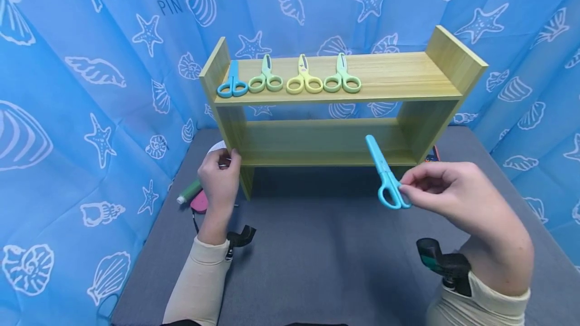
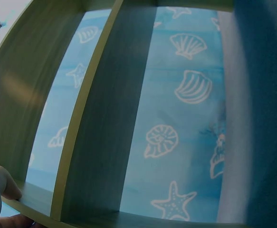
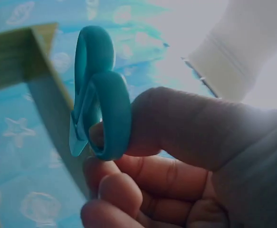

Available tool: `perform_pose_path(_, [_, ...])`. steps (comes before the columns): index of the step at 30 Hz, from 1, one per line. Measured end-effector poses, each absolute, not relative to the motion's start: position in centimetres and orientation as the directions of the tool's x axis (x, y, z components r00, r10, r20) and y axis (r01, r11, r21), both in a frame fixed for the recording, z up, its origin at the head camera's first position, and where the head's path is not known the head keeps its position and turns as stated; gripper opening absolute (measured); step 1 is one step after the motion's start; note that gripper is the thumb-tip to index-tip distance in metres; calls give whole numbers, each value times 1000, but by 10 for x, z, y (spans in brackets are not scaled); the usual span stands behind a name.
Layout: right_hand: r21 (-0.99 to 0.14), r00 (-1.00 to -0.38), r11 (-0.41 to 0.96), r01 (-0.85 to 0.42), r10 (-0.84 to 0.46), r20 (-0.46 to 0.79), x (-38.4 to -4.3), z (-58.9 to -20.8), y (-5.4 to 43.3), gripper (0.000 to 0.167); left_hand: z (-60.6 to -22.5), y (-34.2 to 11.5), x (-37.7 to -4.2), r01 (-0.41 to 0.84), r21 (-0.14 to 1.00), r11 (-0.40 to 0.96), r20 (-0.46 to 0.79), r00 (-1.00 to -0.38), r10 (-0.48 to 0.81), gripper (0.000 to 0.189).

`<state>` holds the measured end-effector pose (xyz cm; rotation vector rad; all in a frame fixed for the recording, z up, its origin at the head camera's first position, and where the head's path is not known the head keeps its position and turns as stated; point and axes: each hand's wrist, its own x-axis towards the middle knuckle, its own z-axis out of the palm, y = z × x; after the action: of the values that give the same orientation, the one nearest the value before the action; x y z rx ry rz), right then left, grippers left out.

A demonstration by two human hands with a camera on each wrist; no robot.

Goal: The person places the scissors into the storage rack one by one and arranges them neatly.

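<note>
My right hand [image 1: 457, 200] pinches a pair of light blue scissors [image 1: 385, 177] by one handle loop, blades pointing up and to the left, in front of the shelf's right side. The right wrist view shows thumb and fingers on that scissors loop [image 3: 114, 116]. With my left hand [image 1: 219, 175] I grip the left side panel of the wooden shelf [image 1: 326, 97], thumb on its inner face. On the top board, from the left, lie blue scissors [image 1: 233, 82], green scissors [image 1: 266, 75], yellow scissors [image 1: 304, 77] and more green scissors [image 1: 342, 75].
The two-tier shelf stands on a grey table [image 1: 308, 260]. Beside its left end lie a green tube [image 1: 190, 191] and a pink item [image 1: 200, 202]; a dark item with red [image 1: 432, 155] peeks out behind its right end. A blue shell-print curtain [image 1: 122, 114] hangs behind.
</note>
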<state>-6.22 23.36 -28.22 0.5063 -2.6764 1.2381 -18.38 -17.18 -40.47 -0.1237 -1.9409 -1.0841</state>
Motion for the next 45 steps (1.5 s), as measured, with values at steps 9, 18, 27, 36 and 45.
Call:
perform_pose_path(9, [-705, -936, 657, -267, -3, 352, -84, -228, 260, 14, -404, -168, -186, 464, 634, 619, 740, -597, -310, 18])
perform_pose_path(18, [-645, -957, 759, -89, 115, 268, -136, -180, 255, 42, -406, -166, -188, 467, 646, 604, 728, -614, -304, 19])
perform_pose_path(27, [-510, -974, 855, -96, 26, 226, -192, -169, 232, 42, -406, -165, -190, 462, 644, 609, 728, -613, -305, 18])
perform_pose_path(36, [-479, -984, 872, -100, -13, 180, -206, -174, 224, 45, -407, -164, -188, 469, 642, 607, 734, -606, -309, 18])
perform_pose_path(45, [-570, -871, 813, -119, 190, 453, -174, -186, 227, 41, -406, -165, -189, 480, 624, 617, 746, -599, -290, 17])
